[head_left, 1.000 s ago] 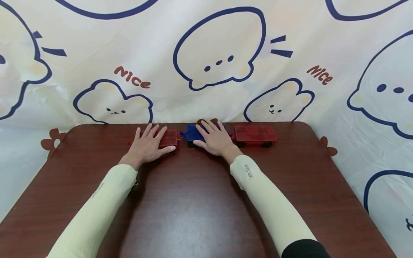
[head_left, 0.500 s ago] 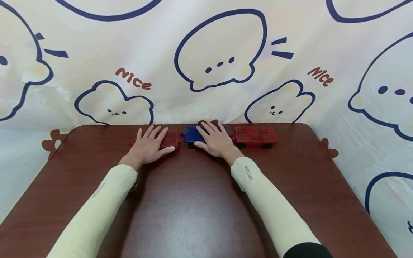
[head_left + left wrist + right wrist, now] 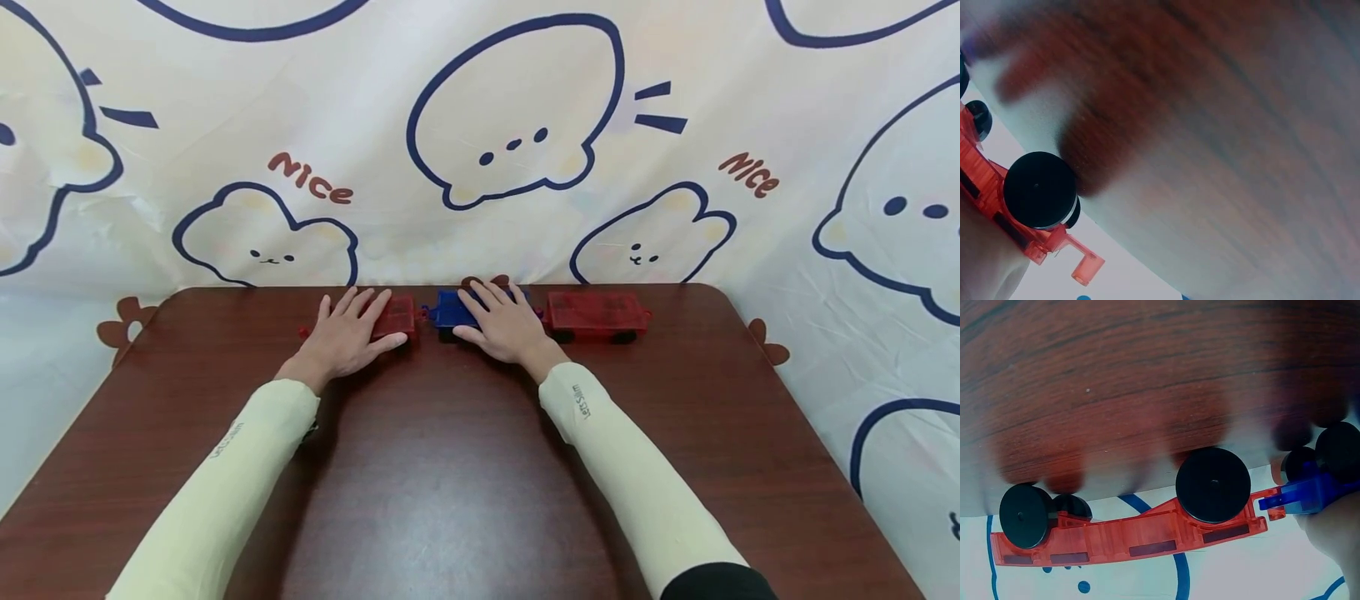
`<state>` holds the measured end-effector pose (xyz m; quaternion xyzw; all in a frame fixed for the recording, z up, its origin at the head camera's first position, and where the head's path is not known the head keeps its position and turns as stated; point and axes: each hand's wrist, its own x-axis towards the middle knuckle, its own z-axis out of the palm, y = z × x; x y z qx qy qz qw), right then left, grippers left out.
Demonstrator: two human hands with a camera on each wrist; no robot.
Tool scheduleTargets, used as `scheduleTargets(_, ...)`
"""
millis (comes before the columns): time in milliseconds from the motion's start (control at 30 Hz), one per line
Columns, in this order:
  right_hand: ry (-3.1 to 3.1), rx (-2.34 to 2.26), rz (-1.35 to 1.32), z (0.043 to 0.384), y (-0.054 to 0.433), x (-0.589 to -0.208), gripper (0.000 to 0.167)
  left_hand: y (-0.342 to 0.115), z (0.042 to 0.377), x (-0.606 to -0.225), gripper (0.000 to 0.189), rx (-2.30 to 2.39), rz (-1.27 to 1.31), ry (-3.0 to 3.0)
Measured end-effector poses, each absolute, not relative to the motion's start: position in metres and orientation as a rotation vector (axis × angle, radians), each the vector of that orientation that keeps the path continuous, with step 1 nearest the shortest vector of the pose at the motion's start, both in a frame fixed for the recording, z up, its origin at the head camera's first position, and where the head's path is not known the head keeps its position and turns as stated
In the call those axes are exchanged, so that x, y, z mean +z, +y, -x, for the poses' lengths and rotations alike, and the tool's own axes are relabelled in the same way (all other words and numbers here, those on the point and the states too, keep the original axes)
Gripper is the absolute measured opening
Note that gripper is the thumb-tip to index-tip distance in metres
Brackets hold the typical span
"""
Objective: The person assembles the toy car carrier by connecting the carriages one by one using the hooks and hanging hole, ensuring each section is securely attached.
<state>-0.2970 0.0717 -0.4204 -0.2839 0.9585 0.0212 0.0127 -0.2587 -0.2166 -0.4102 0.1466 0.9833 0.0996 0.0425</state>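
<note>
Three see-through toy train cars stand in a row along the far side of the table. My left hand (image 3: pixel 339 337) rests with spread fingers over the left red toy train car (image 3: pixel 397 315), hiding much of it. Spread over the middle, blue toy train car (image 3: pixel 448 310) is my right hand (image 3: pixel 506 325), fingers straight. The right red toy train car (image 3: pixel 597 312) is untouched, and in the right wrist view its end hook meets the blue car's coupling (image 3: pixel 1275 499). Black wheels (image 3: pixel 1040 190) and an end hook (image 3: pixel 1088 265) of the left car show in the left wrist view.
The brown wooden table (image 3: pixel 420 483) has rounded far corners. Right behind the cars hangs a pale cloth (image 3: pixel 465 242) printed with cartoon animals. It runs along both sides of the table too.
</note>
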Motion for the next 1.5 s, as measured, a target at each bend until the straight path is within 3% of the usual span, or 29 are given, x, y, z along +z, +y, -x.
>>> scheduleTargets(1500, 2.953, 0.043, 0.879, 0.297, 0.07, -0.418, 0.078, -0.219, 0.27, -0.41, 0.097, 0.289, -0.455, 3.0)
